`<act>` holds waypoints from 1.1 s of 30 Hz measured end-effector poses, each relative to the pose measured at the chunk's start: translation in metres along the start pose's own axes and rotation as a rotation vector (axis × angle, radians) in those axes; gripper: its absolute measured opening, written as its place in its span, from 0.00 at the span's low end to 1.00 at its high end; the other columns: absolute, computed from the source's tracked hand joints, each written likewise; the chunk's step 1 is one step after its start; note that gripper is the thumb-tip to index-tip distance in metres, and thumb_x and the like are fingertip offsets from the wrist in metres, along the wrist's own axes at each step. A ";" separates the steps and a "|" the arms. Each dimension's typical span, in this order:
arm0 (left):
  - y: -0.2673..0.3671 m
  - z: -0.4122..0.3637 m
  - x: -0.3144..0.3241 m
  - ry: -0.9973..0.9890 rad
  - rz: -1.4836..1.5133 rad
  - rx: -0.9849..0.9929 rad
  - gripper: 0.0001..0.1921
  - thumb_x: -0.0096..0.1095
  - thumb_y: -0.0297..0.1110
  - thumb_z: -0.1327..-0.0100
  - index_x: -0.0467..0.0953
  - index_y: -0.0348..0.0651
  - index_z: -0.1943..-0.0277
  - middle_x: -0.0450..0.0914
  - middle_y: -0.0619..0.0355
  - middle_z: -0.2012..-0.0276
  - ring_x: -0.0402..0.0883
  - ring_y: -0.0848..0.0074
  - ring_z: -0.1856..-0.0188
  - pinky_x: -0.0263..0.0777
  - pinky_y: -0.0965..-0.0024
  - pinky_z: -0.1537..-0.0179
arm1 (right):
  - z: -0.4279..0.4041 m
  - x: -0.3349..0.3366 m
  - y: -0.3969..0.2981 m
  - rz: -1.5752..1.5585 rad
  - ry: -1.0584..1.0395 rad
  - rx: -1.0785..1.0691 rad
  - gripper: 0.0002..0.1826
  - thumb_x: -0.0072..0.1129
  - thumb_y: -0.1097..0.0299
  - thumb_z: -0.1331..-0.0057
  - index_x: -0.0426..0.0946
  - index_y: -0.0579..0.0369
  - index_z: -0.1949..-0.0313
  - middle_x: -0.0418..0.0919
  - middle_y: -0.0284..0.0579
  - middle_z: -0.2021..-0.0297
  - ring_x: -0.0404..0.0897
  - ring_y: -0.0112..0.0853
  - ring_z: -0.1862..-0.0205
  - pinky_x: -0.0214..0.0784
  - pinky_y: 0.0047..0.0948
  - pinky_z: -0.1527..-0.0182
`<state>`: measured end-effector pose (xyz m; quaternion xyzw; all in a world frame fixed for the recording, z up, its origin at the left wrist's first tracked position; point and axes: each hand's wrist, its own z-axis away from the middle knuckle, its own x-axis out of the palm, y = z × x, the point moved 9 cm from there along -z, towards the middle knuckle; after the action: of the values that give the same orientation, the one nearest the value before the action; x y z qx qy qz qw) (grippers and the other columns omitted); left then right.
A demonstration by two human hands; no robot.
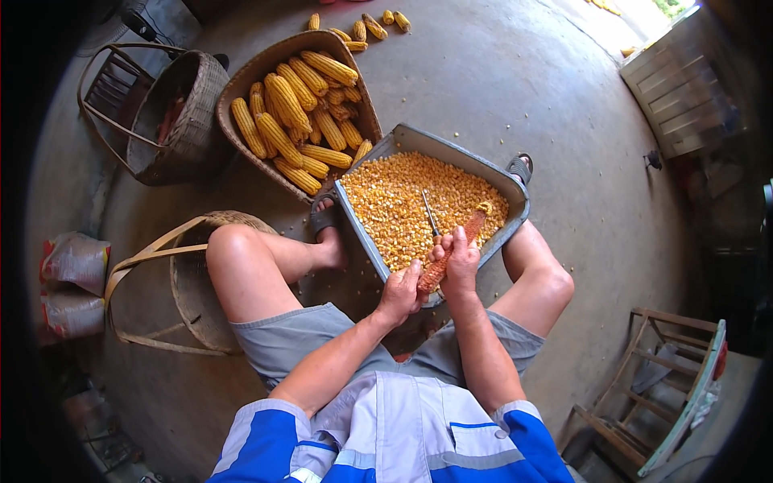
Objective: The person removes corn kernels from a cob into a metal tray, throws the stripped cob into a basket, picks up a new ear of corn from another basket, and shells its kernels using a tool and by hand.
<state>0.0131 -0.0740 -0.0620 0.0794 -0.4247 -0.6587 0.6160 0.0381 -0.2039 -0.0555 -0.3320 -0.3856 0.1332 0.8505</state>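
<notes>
Both my hands hold one mostly bare, reddish corn cob (443,264) over the near edge of a grey metal scoop-shaped pan (512,192). My left hand (401,292) grips its lower end. My right hand (456,258) is closed around its middle, with some kernels left at the far tip. Loose yellow corn kernels (398,199) fill the pan. A thin metal tool with a dark handle (430,214) points up from beside my right hand; whether that hand holds it, I cannot tell. At the upper left, a woven basket (227,115) holds several unshelled corn ears (287,105).
A handled wicker basket (202,90) containing reddish cobs stands far left. Another handled basket (181,284) lies beside my left knee. Several ears (374,27) and scattered kernels are on the concrete floor. A wooden rack (658,374) is at lower right, sacks (75,284) at left.
</notes>
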 end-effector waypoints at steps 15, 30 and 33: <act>0.003 -0.027 0.000 0.034 -0.633 0.366 0.20 0.48 0.44 0.27 0.76 0.33 0.62 0.80 0.40 0.69 0.82 0.56 0.65 0.74 0.61 0.60 | -0.015 -0.015 0.005 0.186 -0.108 0.017 0.06 0.51 0.66 0.29 0.66 0.51 0.63 0.70 0.36 0.74 0.72 0.27 0.74 0.69 0.29 0.71; 0.071 0.013 0.011 0.240 -0.120 0.431 0.17 0.56 0.43 0.31 0.75 0.33 0.59 0.80 0.55 0.72 0.78 0.77 0.74 0.73 0.70 0.72 | 0.012 -0.010 0.046 0.270 -0.173 0.289 0.18 0.52 0.53 0.28 0.74 0.58 0.58 0.77 0.41 0.71 0.76 0.30 0.70 0.71 0.30 0.67; 0.097 0.035 0.021 0.126 0.073 0.312 0.17 0.56 0.44 0.30 0.74 0.35 0.58 0.75 0.61 0.74 0.72 0.84 0.77 0.67 0.78 0.77 | 0.022 -0.007 0.057 0.576 -0.264 0.271 0.18 0.52 0.54 0.29 0.74 0.59 0.59 0.77 0.42 0.72 0.77 0.30 0.71 0.71 0.30 0.67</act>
<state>0.0589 -0.0647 0.0325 0.1995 -0.4850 -0.5556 0.6452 0.0184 -0.1545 -0.0869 -0.2912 -0.3617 0.4597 0.7569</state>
